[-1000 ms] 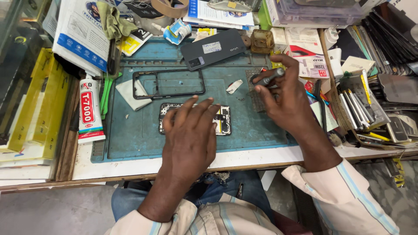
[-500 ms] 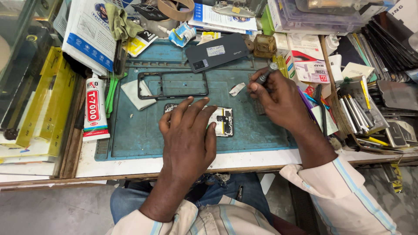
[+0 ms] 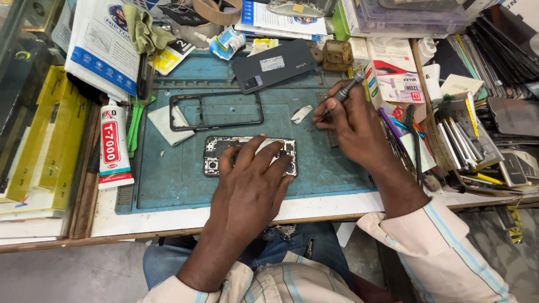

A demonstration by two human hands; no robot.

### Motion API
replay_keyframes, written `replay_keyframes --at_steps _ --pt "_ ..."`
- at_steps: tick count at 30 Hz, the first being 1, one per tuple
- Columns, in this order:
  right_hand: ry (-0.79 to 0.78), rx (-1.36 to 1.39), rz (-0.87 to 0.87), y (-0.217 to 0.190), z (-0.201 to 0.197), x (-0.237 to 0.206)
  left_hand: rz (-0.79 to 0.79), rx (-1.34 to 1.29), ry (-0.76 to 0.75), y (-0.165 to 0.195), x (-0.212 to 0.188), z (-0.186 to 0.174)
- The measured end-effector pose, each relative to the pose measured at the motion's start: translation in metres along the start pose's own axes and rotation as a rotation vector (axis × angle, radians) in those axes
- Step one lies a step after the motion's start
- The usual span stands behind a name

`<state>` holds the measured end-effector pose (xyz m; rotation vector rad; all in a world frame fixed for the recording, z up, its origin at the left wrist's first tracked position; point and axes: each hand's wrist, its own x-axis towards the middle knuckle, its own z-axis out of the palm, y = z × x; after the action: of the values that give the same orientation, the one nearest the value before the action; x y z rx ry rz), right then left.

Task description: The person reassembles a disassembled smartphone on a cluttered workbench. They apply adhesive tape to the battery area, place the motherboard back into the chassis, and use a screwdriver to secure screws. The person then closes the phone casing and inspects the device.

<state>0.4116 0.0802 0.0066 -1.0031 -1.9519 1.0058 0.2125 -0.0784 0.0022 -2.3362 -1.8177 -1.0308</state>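
At the far left of the bench (image 3: pixel 168 216) lie flat yellow boxes (image 3: pixel 31 146), and just beside them a white glue tube (image 3: pixel 114 147) with a red label lies lengthwise, its black nozzle pointing away from the person. Above it a white printed packet (image 3: pixel 98 47) leans against the clutter, with a green cloth (image 3: pixel 143 31) draped at its upper edge. A teal work mat (image 3: pixel 168 179) covers the middle of the bench. On the mat's left half rests an empty black phone frame (image 3: pixel 216 111), partly over a white scrap (image 3: pixel 165 124). Behind the frame, a dark grey phone back cover (image 3: pixel 275 65) lies at a slant, camera cut-out toward the left. In front of the frame sits the opened phone (image 3: pixel 216 157), its inner boards and camera modules showing at the left end; it lies flat on the mat, close to the bench's near edge. The left hand (image 3: pixel 252 185) presses down on it with its grip released, fingers spread flat across the phone's middle and right end. A small white shred (image 3: pixel 301 114) lies on the mat between the two hands. The right hand (image 3: pixel 356 126) hovers just right of the phone, its grip clenched on a slim grey screwdriver (image 3: pixel 345 92), the tip angled down toward the mat and apart from the phone. Right of that hand stand small white-and-red boxes (image 3: pixel 390 78), then a crowded tray of tools and pens (image 3: pixel 460 146) and dark flat parts (image 3: pixel 514 115) at the far right.
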Motion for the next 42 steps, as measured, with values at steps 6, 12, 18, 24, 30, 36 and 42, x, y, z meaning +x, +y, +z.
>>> replay_keyframes --at_steps 6,12,18,24,30,36,42 --pt "-0.009 0.051 -0.145 -0.002 -0.007 -0.008 -0.024 0.024 -0.005 0.000 0.002 0.001" --pt "-0.222 -0.190 -0.227 -0.014 -0.001 -0.016 -0.037 0.019 -0.001 0.000 0.005 0.003" --pt "-0.241 -0.401 -0.257 -0.025 0.008 -0.015 -0.043 0.017 0.009 -0.001 0.007 0.004" --pt "-0.251 -0.410 -0.241 -0.022 0.010 -0.014 -0.069 -0.010 -0.017 -0.003 0.010 0.003" --pt "-0.315 -0.430 -0.079 -0.021 0.007 -0.010 -0.068 -0.010 -0.038 -0.005 0.014 0.002" --pt "-0.285 -0.316 -0.289 -0.019 0.006 -0.012 -0.085 -0.039 -0.014 -0.006 0.009 0.001" --pt "-0.192 -0.277 -0.131 -0.029 -0.002 -0.018 -0.073 -0.039 0.007 -0.003 0.005 0.000"
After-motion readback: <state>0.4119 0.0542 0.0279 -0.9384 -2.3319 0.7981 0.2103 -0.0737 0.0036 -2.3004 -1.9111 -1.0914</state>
